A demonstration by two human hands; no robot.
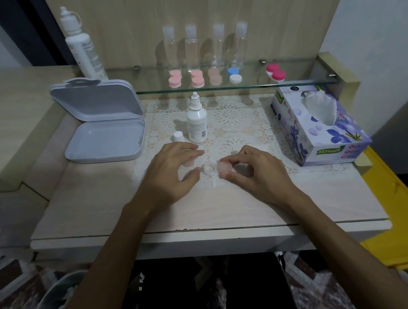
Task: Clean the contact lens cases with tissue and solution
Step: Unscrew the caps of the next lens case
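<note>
Our right hand (252, 172) pinches the pink cap (225, 168) to twist it. Our left hand (172, 172), fingers spread, steadies the lens case (208, 170), just in front of the little bottle (196, 122).

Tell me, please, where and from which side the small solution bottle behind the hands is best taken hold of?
Probably around the labelled body of the small solution bottle, from the front or right. It stands upright and uncapped, with a thin nozzle on top, so a side grip keeps it level. Its white cap stands close on the left, crowding that side.
</note>
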